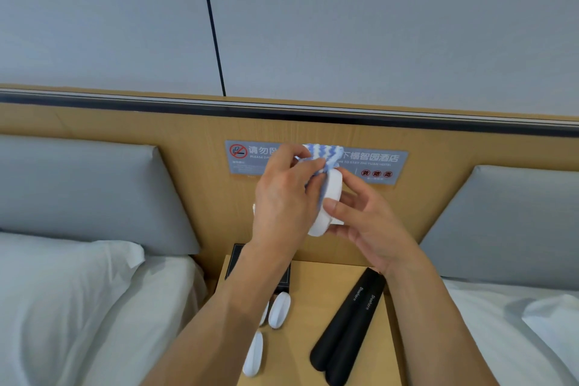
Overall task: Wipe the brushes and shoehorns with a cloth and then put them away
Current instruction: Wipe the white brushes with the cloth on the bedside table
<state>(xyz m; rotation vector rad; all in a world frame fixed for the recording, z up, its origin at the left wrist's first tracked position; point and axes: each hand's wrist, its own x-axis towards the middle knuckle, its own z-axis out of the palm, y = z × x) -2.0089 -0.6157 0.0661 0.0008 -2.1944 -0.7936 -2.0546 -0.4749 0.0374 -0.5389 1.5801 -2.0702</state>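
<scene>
I hold a white oval brush (329, 197) up in front of the headboard. My right hand (369, 226) grips its lower end between thumb and fingers. My left hand (285, 197) pinches a blue-and-white striped cloth (324, 155) against the brush's upper end. On the wooden nightstand (313, 307) below lie more white brushes, one (279, 310) near my left forearm and one (253, 354) at the front. Two black shoehorns (347, 332) lie side by side on the right of the nightstand.
A black tray or box (235, 260) sits at the nightstand's back left, partly hidden by my left arm. Beds with white linen flank the nightstand, a pillow (62, 269) on the left. A grey no-smoking sign (382, 163) hangs on the wooden headboard.
</scene>
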